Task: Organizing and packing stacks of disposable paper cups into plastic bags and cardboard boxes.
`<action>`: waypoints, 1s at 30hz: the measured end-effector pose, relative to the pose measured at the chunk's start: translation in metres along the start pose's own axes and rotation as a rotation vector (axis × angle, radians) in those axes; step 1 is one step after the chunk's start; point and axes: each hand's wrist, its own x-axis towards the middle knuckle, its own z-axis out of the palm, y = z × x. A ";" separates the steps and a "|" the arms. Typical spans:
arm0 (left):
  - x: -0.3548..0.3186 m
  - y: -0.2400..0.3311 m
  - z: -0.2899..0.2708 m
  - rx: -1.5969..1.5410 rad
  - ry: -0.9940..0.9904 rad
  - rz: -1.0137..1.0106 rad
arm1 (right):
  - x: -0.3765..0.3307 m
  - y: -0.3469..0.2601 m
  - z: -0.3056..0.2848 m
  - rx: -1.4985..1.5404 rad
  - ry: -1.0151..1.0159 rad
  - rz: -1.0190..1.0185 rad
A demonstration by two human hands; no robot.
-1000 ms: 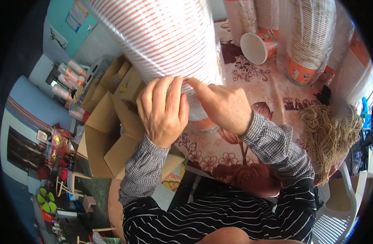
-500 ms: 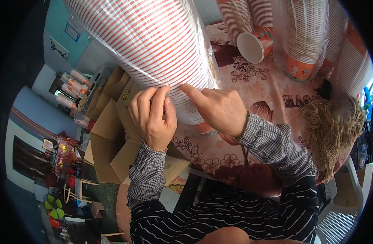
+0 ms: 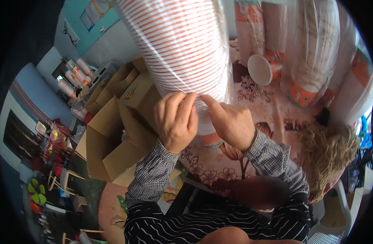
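A floral tablecloth (image 3: 251,142) covers the table; blue walls beyond. Open cardboard boxes (image 3: 113,138) sit left, wrapped cup stacks (image 3: 312,53) right. Front and centre, a tall cup stack (image 3: 182,44) blocks the view; left hand (image 3: 176,122) and right hand (image 3: 229,122) pinch its plastic wrap.

A small packing workshop: wrapped paper-cup stacks (image 3: 316,49), open cardboard boxes (image 3: 113,142), a flowered tablecloth (image 3: 255,101).

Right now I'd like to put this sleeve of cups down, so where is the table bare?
The flowered tablecloth shows bare between the right hand, the cup lying on its side and the wrapped stacks. Another patch lies below the hands, toward the table's near edge. The far edge is crowded with stacks; open cardboard boxes fill the left.
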 end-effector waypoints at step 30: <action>-0.040 -0.001 0.019 -0.024 0.061 -0.055 | 0.002 -0.010 0.003 -0.050 0.001 0.046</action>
